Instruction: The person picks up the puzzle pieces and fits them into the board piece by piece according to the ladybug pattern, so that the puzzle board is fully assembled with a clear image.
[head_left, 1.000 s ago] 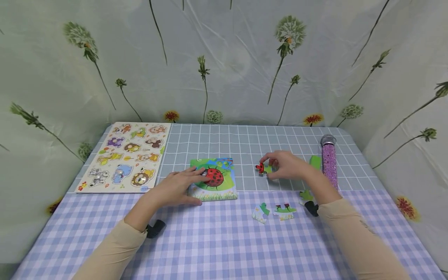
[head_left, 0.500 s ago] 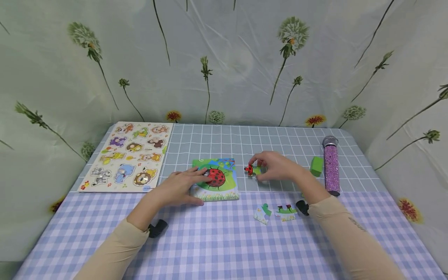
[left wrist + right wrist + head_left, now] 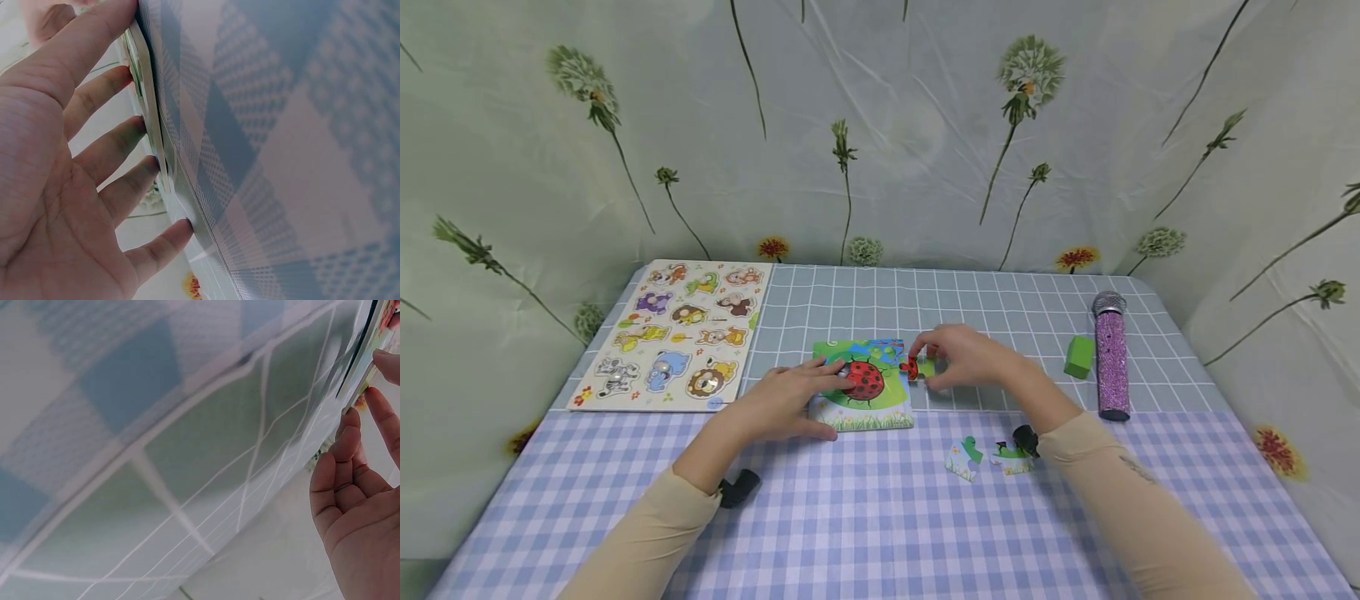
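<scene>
A small square ladybug puzzle (image 3: 893, 398) lies on the table in the head view. My left hand (image 3: 778, 404) rests on its left part, fingers extended; in the left wrist view the spread fingertips touch the puzzle's thin board (image 3: 149, 81). My right hand (image 3: 966, 358) pinches a red-and-green puzzle piece (image 3: 913, 368) between thumb and fingers, at the puzzle's right edge. Whether the piece touches the board I cannot tell. Nearer to me lie two loose puzzle pieces, one white and green (image 3: 961, 460), the other (image 3: 1013, 463) partly covered by the black wrist camera.
A large animal peg puzzle board (image 3: 673, 333) lies at the back left. To the right stand a green block (image 3: 1079, 357) and a glittery pink microphone (image 3: 1112, 358). A checked cloth (image 3: 850, 517) covers the near half of the table, with a grey grid cloth (image 3: 842, 300) behind.
My right hand has moved left with the puzzle piece, up to the ladybug puzzle. The green block and microphone are now fully uncovered. My left hand has stayed on the puzzle.
</scene>
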Available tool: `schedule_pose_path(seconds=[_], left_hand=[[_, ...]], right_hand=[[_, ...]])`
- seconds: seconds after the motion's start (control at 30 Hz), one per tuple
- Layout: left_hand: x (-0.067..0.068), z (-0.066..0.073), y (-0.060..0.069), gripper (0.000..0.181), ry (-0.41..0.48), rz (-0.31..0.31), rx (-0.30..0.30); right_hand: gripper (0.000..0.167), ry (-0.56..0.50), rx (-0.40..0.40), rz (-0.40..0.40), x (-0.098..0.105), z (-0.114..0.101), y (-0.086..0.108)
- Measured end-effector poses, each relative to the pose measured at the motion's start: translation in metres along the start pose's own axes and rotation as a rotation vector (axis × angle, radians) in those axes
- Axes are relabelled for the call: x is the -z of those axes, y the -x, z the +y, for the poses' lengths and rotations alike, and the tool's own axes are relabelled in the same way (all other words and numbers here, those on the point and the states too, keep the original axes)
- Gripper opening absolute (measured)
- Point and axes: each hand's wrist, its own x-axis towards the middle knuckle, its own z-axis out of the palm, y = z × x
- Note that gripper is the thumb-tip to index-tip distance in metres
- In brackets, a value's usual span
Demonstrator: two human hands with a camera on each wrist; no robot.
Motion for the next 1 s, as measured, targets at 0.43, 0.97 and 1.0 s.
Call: schedule_pose_path(seconds=[0.43,0.97,1.0], left_hand=[[0.001,0.0,-0.001,0.079,0.002,-0.01,0.011],[0.001,0.0,0.0,0.08,0.005,-0.006,0.007],[0.001,0.0,0.0,0.08,0.006,-0.005,0.007]], right_hand=[[0.04,0.028,0.064,-0.041,-0.012,-0.015,-0.02],[0.037,0.051,0.104,-0.058,-0.019,-0.026,-0.029],[0.037,0.047,0.106,-0.06,-0.019,-0.026,-0.029]])
